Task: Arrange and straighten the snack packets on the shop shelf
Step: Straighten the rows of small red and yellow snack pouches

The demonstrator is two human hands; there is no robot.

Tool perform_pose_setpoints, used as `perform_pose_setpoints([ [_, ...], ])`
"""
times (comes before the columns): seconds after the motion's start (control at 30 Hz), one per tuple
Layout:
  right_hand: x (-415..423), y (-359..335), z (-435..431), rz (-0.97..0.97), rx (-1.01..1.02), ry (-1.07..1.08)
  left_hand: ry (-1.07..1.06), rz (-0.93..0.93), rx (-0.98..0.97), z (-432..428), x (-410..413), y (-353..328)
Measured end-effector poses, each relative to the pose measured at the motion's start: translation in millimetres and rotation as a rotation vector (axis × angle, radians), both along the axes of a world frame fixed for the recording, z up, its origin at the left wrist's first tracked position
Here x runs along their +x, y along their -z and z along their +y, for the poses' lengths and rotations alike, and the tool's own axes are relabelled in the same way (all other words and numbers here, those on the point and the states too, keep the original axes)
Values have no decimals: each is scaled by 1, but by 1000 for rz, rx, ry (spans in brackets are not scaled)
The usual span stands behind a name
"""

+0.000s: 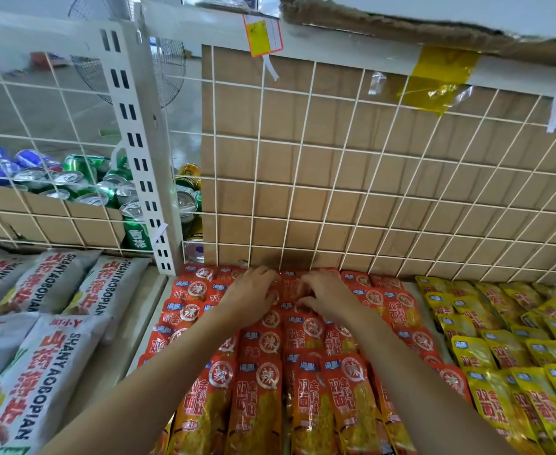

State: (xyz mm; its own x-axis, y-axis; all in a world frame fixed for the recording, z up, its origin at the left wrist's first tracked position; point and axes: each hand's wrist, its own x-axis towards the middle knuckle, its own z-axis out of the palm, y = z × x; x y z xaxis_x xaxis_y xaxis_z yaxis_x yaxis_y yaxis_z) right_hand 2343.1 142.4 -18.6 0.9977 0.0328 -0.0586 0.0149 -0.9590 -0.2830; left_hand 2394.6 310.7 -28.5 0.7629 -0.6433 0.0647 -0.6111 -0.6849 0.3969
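Several red snack packets (263, 353) lie in overlapping rows on the shelf, filling its middle section. Both of my hands reach to the back rows near the wire grid. My left hand (250, 297) lies palm down on the red packets with its fingers spread and fairly straight, pressing on them. My right hand (322, 295) sits beside it with curled fingers, the fingertips pinching the top edge of a red packet (298, 287) in the back rows. Yellow snack packets (506, 343) fill the section to the right.
Large grey bags (40, 323) lie on the left section of the shelf. A white wire grid (335, 178) backed by cardboard stands behind the packets. A white slotted upright (138, 152) divides the bays, with drink cans (73, 182) behind the grid at left.
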Motion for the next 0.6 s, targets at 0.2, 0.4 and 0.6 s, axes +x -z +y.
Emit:
perform_pose_setpoints([
  [0.2,7,-6,-4,-40,97,90,75,35,66,2,-10,-2],
  [0.4,10,-5,-4,-61,84,100,64,89,155,1,-17,5],
  [0.6,16,0,-5,-59,85,144,59,97,160,0,-15,4],
])
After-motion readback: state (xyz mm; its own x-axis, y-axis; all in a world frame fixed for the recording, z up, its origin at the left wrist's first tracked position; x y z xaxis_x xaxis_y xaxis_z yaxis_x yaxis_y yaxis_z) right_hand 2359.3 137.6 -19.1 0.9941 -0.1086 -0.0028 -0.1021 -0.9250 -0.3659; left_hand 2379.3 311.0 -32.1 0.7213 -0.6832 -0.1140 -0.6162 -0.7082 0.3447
